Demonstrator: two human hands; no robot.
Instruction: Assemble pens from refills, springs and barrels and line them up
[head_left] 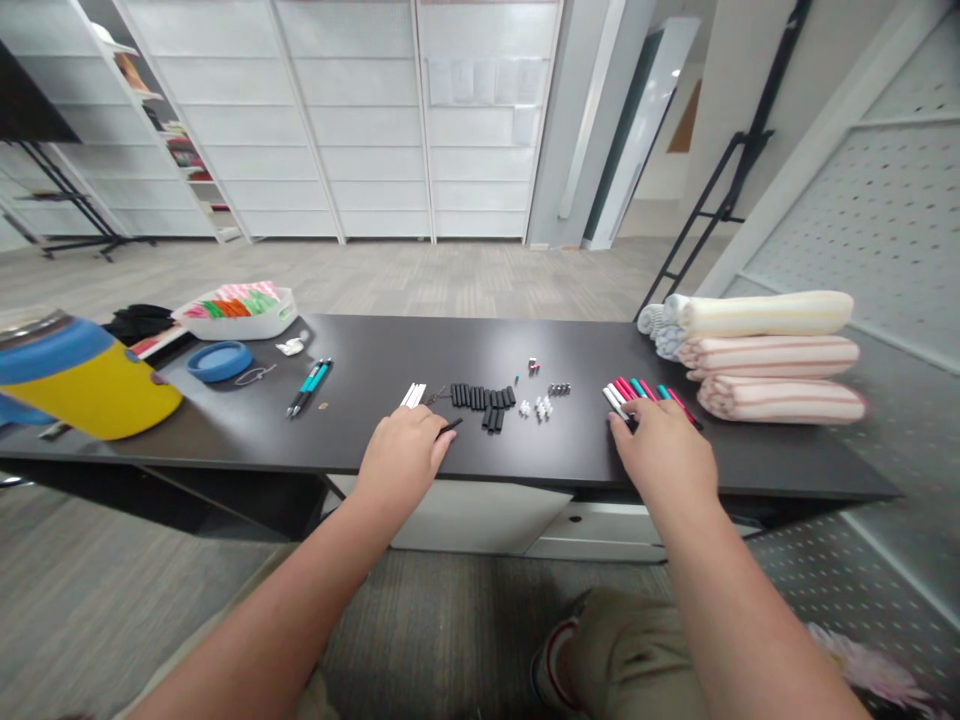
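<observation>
My left hand (403,452) rests near the front edge of the black table (390,355), fingers curled around a thin black pen part (451,426) that sticks out to the right. My right hand (663,447) lies over a row of coloured pen barrels (637,391), its fingertips closing on one of them. Between the hands lie a row of black pen sleeves (484,399), white pen tubes (412,395), small white pieces (538,408) and small dark metal pieces (559,389).
Two assembled teal pens (310,386) lie at centre left, near a blue lid (219,360), a white basket (240,310) and a yellow and blue bottle (79,378). Folded striped towels (772,355) are stacked at the right end.
</observation>
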